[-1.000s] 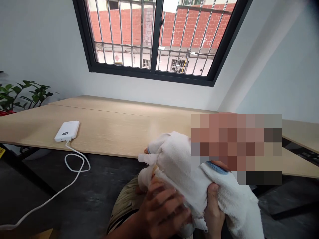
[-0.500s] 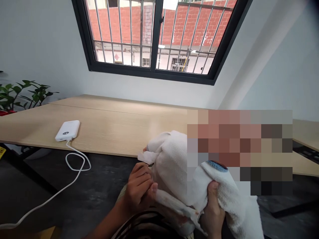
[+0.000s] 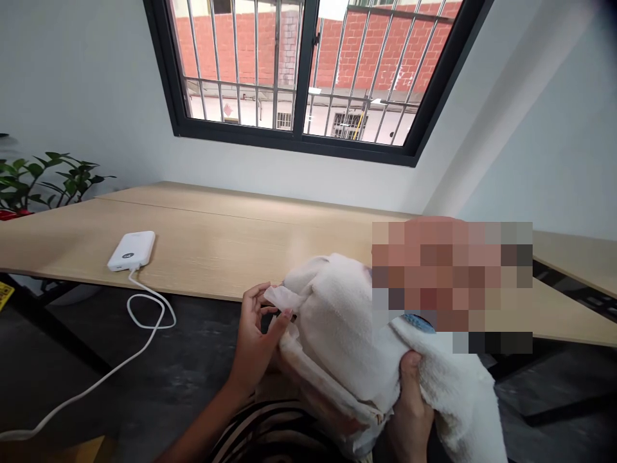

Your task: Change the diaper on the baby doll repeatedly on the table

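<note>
1 thin white flap [image 3: 281,298] sticks out beside the white fleece [image 3: 344,328], at the bench [image 3: 212,247] edge. Left hand [image 3: 258,341]: fingers touching flap, can't tell if pinched. Right hand [image 3: 413,408] grasps fleece. Fleece looks wrapped; flap looks unsecured, so probably partway.

There's the left forearm [image 3: 207,411] slanting up from below, the left hand [image 3: 263,328] high, fingers [image 3: 251,301] bent, thumb [image 3: 276,331] parted from them! And the right hand [image 3: 413,405], lower down, thumb pointing upward, other fingers hidden.
</note>
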`<state>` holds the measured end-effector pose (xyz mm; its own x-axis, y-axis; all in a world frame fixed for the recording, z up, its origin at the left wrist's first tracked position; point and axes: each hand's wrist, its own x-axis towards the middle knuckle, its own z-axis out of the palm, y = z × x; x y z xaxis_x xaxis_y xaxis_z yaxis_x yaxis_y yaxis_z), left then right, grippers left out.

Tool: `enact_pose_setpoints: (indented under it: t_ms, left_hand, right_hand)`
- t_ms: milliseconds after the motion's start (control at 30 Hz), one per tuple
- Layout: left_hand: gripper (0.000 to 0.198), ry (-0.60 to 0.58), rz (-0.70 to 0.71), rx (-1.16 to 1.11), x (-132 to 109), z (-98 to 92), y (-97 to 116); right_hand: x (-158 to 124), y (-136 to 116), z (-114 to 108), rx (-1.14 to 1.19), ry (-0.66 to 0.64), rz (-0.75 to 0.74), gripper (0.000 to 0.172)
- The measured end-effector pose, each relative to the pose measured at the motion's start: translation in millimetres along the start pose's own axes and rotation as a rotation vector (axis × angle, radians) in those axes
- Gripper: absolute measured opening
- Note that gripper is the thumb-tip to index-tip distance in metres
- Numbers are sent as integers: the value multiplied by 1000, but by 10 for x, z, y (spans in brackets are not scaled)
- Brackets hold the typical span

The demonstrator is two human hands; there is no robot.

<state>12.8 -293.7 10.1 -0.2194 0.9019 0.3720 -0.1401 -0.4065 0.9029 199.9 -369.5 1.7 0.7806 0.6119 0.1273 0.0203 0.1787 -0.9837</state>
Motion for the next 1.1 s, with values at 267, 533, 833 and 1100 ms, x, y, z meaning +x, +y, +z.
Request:
enact_pose_setpoints:
  t_ms: [267, 533, 833, 1100]
  left_hand:
    - [45, -7, -222, -247, 62, -46, 178]
    - [29, -2, -296, -333, 81, -82, 274]
    - [30, -22, -307, -371, 59, -105, 333]
    - [35, -324, -399, -121, 183, -242, 354]
  right_hand:
    - [-7, -18, 27, 8, 46, 37, 76]
    - [-42, -130, 72, 36, 59, 57, 83]
    - [-4, -14, 21, -25, 47, 80, 83]
    - [-33, -83, 54, 16, 86, 75, 83]
